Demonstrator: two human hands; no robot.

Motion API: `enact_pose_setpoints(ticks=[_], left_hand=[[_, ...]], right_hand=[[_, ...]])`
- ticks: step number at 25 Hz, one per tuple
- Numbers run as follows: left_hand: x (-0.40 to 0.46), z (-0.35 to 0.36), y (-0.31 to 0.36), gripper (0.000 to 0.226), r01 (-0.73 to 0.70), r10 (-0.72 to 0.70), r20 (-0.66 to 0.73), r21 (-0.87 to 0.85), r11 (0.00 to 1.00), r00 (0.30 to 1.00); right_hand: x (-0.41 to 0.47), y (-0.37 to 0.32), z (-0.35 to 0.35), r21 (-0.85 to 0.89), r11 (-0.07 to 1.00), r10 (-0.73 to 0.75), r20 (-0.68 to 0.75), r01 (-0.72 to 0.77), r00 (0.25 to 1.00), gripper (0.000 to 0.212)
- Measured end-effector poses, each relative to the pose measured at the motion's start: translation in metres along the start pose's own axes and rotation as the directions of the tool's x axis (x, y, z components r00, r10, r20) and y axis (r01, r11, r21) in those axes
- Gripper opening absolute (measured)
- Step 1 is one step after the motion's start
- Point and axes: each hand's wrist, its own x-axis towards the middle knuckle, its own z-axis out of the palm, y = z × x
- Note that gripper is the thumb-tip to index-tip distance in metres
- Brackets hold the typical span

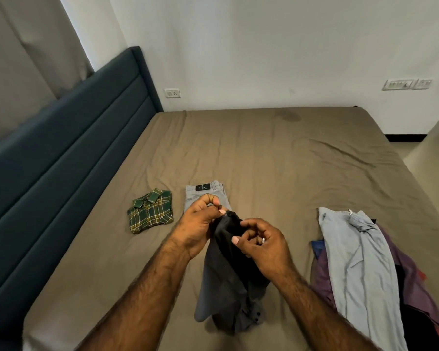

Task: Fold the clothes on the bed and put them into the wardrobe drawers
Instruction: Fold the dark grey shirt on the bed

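I am pinching the top edge of a dark grey shirt with my left hand and gripping it with my right hand at centre frame, its tail trailing on the bed. Folded plaid shirt and grey jeans are lying just above; an unfolded pile is lying at right.

home bedroom. big bed with a wrinkled brown sheet fills the room, padded dark blue headboard along its left side, curtain behind that. plain white walls with a socket and a switch panel. household laundry on the sheet: folded plaid shirt, folded jeans, loose pile of clothes at right. tiled floor past the bed.
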Motion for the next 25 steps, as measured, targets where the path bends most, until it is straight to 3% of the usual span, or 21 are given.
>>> enact_pose_setpoints(ticks=[3, 6, 9, 12, 17, 18, 21, 25], left_hand=[[0.000, 0.007, 0.008, 0.029, -0.031, 0.036, -0.034, 0.134, 0.991, 0.999], [0.010, 0.024, 0.007, 0.033, -0.025, 0.112, -0.267, 0.312, 0.950, 0.957], [0.016, 0.042, 0.004, 0.028, 0.036, 0.021, -0.427, 0.124, 0.992, 0.904], [0.020, 0.054, -0.001, 0.022, 0.083, -0.077, -0.407, -0.002, 0.997, 0.910], [0.027, 0.048, -0.007, 0.023, -0.005, 0.024, -0.295, 0.063, 0.998, 0.955], [0.029, 0.040, -0.012, 0.022, -0.017, 0.041, -0.208, 0.115, 0.993, 0.977], [0.033, 0.019, -0.051, 0.025, -0.069, 0.084, -0.018, 0.412, 0.909, 0.996], [0.030, 0.027, -0.094, 0.029, -0.086, 0.166, -0.051, 0.687, 0.722, 0.985]], right_hand=[[-0.001, -0.004, 0.002, 0.005, 0.999, -0.033, -0.057, 0.034, 0.998, 0.019], [-0.006, -0.016, 0.005, -0.082, 0.992, -0.094, -0.039, 0.091, 0.995, 0.027], [-0.007, -0.020, 0.003, -0.349, 0.933, -0.183, -0.235, 0.093, 0.955, 0.040], [-0.004, -0.019, 0.004, -0.471, 0.859, -0.330, -0.210, 0.200, 0.920, 0.025], [0.011, -0.022, -0.016, -0.383, 0.913, -0.213, -0.154, 0.141, 0.965, 0.009], [0.015, -0.025, -0.023, -0.326, 0.934, -0.200, -0.128, 0.150, 0.971, 0.005], [0.027, -0.035, -0.036, -0.273, 0.945, -0.204, -0.064, 0.180, 0.977, 0.022], [0.025, -0.041, -0.036, -0.243, 0.956, -0.186, -0.062, 0.166, 0.981, 0.026]])
